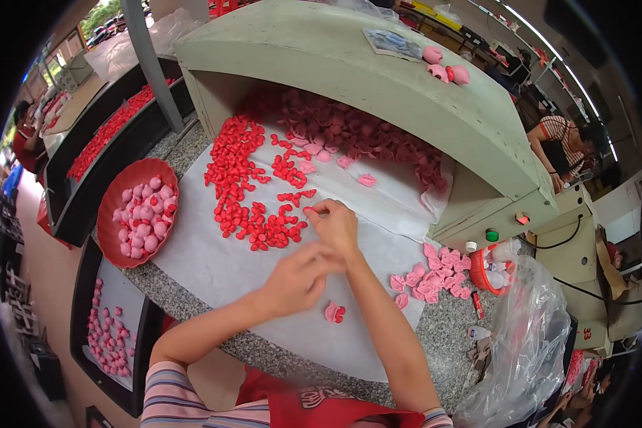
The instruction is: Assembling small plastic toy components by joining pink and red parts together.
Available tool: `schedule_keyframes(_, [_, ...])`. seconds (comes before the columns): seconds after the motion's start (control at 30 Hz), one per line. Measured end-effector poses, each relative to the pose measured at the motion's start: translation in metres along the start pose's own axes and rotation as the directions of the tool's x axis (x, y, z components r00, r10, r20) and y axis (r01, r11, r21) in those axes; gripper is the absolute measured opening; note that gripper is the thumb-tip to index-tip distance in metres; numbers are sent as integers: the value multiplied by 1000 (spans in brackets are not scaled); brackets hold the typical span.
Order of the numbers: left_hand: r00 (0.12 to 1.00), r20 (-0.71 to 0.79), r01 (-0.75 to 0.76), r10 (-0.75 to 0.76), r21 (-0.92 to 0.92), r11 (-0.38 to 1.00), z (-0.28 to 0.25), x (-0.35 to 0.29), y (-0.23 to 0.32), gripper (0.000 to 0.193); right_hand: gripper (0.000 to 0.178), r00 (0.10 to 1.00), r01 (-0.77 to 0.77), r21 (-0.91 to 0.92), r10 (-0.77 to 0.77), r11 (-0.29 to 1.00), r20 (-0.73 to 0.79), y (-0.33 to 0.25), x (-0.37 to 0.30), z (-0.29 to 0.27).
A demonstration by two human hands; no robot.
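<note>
My right hand [334,225] reaches over the white sheet [214,267] to the edge of a spread of small glossy red bow-shaped pieces [239,167]. Its thumb and forefinger pinch together; whatever is between them is hidden. My left hand [299,279] is beside the right wrist, fingers bent and smeared by motion, so its grip does not show. Below the hands lies one pink cupped piece with a red part [335,312]. Loose pink petal-like pieces [435,274] form a group right of my right forearm.
A grey-green metal hood [335,53] arches over heaped pink pieces [364,132]. At left stand a red fluted bowl [107,227] of pink balls and black trays [78,324]. A red basket [480,271], glue bottle [478,333] and clear plastic bag [513,357] are at right. People work beyond.
</note>
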State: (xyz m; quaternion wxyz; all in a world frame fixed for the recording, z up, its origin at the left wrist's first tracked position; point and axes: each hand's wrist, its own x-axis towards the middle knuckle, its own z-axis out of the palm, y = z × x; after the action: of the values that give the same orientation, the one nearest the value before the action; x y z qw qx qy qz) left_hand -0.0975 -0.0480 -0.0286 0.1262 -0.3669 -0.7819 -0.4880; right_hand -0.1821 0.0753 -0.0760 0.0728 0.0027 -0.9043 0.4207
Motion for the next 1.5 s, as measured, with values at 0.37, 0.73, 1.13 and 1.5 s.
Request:
schedule_keyframes(0.37, [964,-114,265,-241,512,817,79,134,-104,26,29,876,-454,818,344,352,338,16,-132,-103])
schedule_keyframes(0.73, [674,567,626,-474,-779,-40,54,1,51,24,31,947,-290,778,286,557,149,8,-184,-153])
schedule_keyframes(1.13, [980,129,194,-151,-778,598,65,-19,78,23,33,982,62,550,48,833,-184,-23,-206,-164])
schedule_keyframes(1.5, [919,241,344,-312,-876,337,65,-23,81,25,33,985,50,290,2,956,-174,-38,-208,-169])
